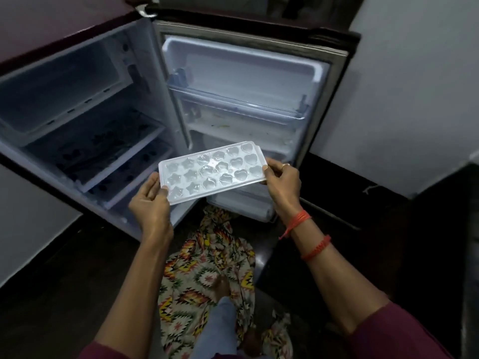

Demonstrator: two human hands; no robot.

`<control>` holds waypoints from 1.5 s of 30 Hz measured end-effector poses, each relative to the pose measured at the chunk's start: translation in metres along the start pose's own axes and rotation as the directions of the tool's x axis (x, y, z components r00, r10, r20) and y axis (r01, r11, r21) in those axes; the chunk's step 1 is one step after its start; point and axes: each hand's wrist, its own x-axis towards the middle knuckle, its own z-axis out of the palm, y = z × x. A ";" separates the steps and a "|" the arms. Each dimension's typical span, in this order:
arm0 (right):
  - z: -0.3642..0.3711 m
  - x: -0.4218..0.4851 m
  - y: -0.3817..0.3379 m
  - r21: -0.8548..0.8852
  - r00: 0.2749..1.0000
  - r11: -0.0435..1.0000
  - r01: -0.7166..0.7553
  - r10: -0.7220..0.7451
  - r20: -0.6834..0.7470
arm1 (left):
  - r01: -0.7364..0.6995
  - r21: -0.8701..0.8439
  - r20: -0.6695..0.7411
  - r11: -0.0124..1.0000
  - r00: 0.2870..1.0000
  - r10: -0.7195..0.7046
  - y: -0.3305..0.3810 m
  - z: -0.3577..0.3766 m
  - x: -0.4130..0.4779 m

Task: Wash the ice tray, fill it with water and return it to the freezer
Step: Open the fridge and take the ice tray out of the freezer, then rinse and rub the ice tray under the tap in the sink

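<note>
Open fridge (246, 73) behind; one ice tray (211, 171); two hands

Pretty dim overall, floor (51, 294) nearly black; most light is a cool bluish glow off the open fridge (243, 81) interior, wide-angle bending at the edges, everything a bit soft

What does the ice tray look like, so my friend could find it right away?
Start at the open fridge with its door swung out. In front of it, the left hand and right hand hold a flat tray by its ends. It is the only clear white plastic piece with three rows of little star, flower and heart cups.
</note>
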 end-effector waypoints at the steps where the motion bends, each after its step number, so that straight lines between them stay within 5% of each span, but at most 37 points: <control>1: -0.015 -0.003 0.002 0.005 0.999 1.000 -0.002 0.002 -0.041 | 0.005 0.005 0.029 1.000 1.000 -0.005 -0.003 0.009 -0.007; 11: -0.164 -0.017 0.027 0.101 0.890 0.992 -0.079 0.116 -0.442 | 0.040 0.070 0.411 0.997 0.909 -0.065 -0.026 0.130 -0.075; 17: -0.205 -0.019 0.040 0.178 0.806 0.978 -0.110 0.193 -0.560 | 0.041 0.067 0.528 0.997 0.846 -0.070 -0.033 0.184 -0.097; 29: -0.283 -0.033 0.060 0.326 0.509 0.941 -0.093 0.327 -0.796 | -0.017 0.155 0.823 0.988 0.555 -0.120 -0.046 0.298 -0.154; 45: -0.417 -0.077 0.113 0.427 0.167 0.904 0.022 0.418 -0.893 | -0.134 0.250 0.960 0.959 0.162 -0.228 -0.111 0.430 -0.306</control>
